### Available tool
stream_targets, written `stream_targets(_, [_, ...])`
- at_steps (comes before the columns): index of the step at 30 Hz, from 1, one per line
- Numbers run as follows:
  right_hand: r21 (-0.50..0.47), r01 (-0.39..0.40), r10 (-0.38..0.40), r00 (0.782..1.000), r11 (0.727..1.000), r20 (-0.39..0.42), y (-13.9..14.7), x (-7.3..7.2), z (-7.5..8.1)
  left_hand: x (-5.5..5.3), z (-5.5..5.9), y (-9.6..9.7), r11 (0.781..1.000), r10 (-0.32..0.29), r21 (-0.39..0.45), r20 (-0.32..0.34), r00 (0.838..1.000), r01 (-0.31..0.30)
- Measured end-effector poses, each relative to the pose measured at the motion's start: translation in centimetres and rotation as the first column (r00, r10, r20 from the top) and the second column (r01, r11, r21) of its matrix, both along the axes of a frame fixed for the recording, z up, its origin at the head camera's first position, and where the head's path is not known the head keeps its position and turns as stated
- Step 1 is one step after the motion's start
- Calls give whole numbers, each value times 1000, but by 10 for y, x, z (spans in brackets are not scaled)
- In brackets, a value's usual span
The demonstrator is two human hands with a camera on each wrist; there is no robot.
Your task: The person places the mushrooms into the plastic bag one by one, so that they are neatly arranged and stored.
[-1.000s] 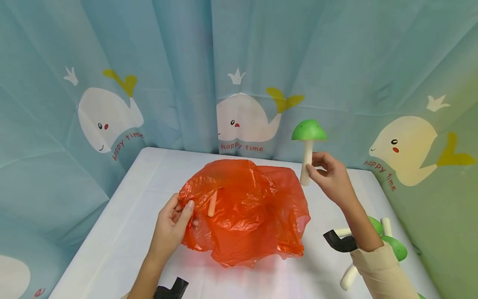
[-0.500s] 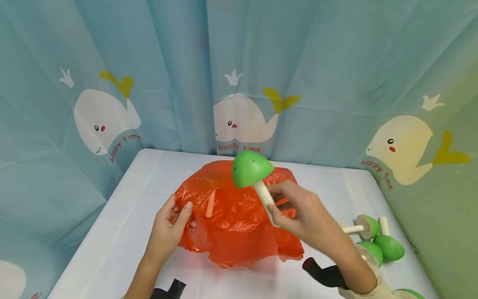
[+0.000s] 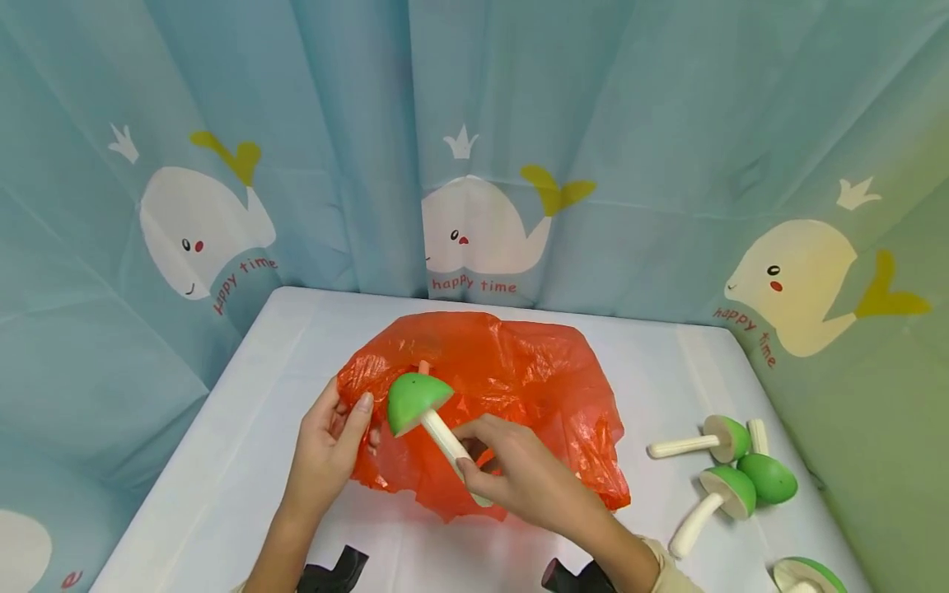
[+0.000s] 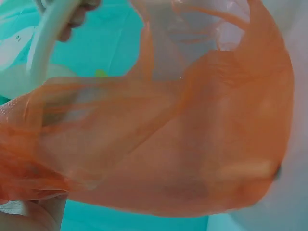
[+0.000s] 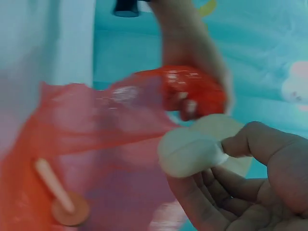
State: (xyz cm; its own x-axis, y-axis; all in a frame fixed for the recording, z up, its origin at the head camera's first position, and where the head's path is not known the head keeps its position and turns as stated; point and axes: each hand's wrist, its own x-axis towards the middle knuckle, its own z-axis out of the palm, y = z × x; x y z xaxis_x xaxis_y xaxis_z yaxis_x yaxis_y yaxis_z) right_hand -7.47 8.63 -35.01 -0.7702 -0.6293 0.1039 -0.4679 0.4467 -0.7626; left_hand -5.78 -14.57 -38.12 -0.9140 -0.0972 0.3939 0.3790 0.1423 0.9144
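My left hand [image 3: 326, 453] grips the left edge of a crumpled red plastic bag [image 3: 534, 371]. Above the bag, my right hand [image 3: 526, 473] pinches the pale stem of a green-capped toy mushroom [image 3: 411, 401]. Its cap tilts up and left, close to my left fingers. The right wrist view shows the stem's rounded end [image 5: 187, 154] between thumb and fingers. Through the bag, another mushroom [image 5: 70, 211] shows there. In the left wrist view the bag [image 4: 144, 159] fills most of the picture, with the held stem [image 4: 48, 38] above it.
At the table's right side lie several more green mushrooms [image 3: 730, 436], some touching one another. One mushroom [image 3: 804, 576] is near the lower right corner, cut off by the picture edge. A blue whale-print curtain [image 3: 356, 165] stands behind the white table [image 3: 296, 329].
My right hand has carried the mushroom left and down from beyond the bag's right side to over its left part. The mushroom has tilted. My left hand keeps its hold on the bag.
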Motion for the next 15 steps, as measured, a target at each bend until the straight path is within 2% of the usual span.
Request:
stream_targets(3, [-31,5,-3,998,1000,60,-5,-6,-12,-1,0,0,1000,3,-3,-8,1000,-3])
stream_targets(15, [-36,108,-103,985,993,136,-23,-35,-54,-2,3,5,999,-31,-22,-24,999,30])
